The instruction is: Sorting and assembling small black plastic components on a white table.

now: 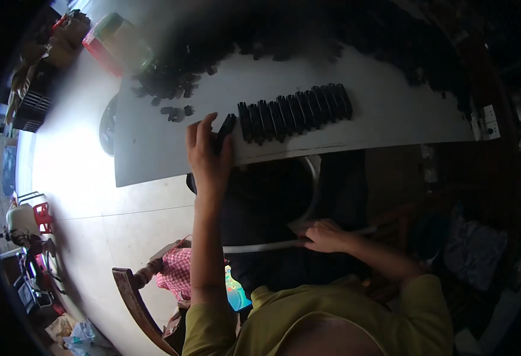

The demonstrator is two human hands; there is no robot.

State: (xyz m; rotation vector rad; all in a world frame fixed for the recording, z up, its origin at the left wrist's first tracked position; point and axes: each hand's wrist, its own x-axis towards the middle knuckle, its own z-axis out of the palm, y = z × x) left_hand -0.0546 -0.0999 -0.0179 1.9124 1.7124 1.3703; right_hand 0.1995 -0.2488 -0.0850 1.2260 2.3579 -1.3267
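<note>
My left hand (pixel 208 148) is at the front edge of the white table (pixel 159 154), its fingers around a slim black plastic piece (pixel 227 126) that tilts up to the right. Just right of it stands a row of several similar black pieces (pixel 296 113), packed side by side. Below the table edge, my right hand (pixel 326 236) is over my lap, fingers curled together beside the pale rim (pixel 266 246) of a dark round container. What those fingers hold, if anything, is too dark to make out.
A large heap of small black parts (pixel 177 65) spreads along the table's far side, with a few loose ones (pixel 177 113) nearer me. A white power socket (pixel 491 121) sits at the right corner. A wooden chair (pixel 131 291) with a red checked cloth (pixel 174 270) stands at lower left.
</note>
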